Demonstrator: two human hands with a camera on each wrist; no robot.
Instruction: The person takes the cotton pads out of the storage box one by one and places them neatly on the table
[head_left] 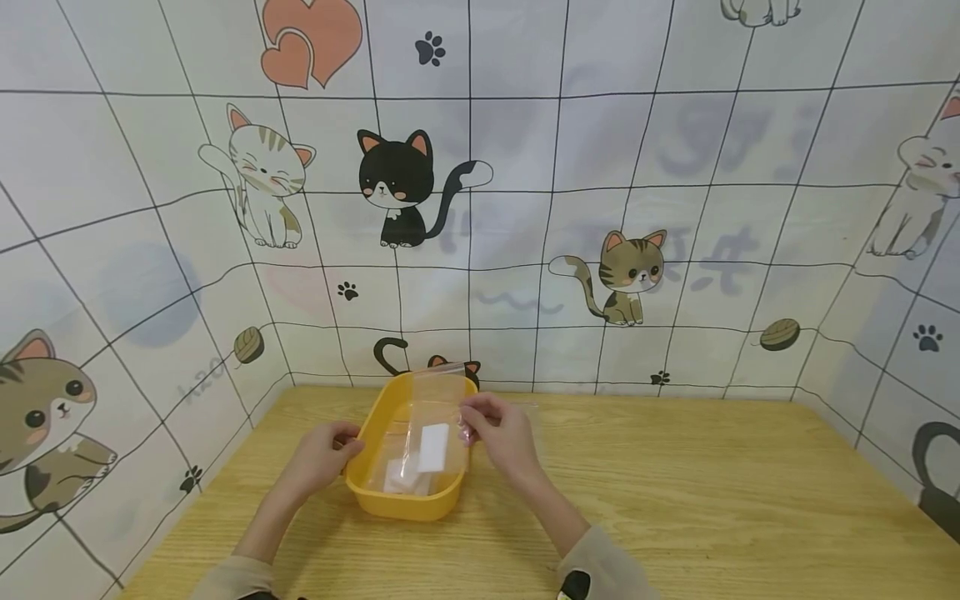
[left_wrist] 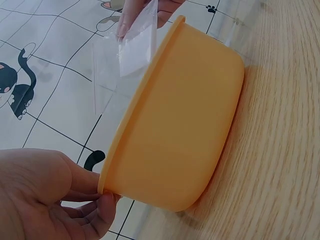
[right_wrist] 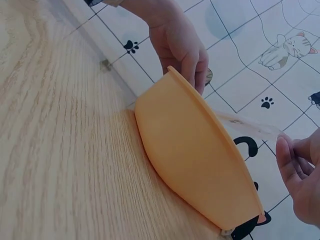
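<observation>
A yellow plastic basin (head_left: 405,507) stands on the table. My left hand (head_left: 322,457) grips its left rim, the thumb outside in the left wrist view. Above the basin, my right hand (head_left: 512,440) pinches the right edge of a clear zip bag (left_wrist: 137,52) that has a white slip (head_left: 433,448) in it. A small shiny pinkish patch (head_left: 467,432) shows at the right fingertips; what it is I cannot tell. Lower in the basin lies more clear plastic with a white piece (head_left: 401,477), partly behind the held bag.
The wood-grain table (head_left: 675,483) runs out to the right. Behind the right hand, a faint clear plastic edge (head_left: 531,408) lies on the table. A white sheet (head_left: 517,233) with printed cats and grid lines hangs at the back and sides.
</observation>
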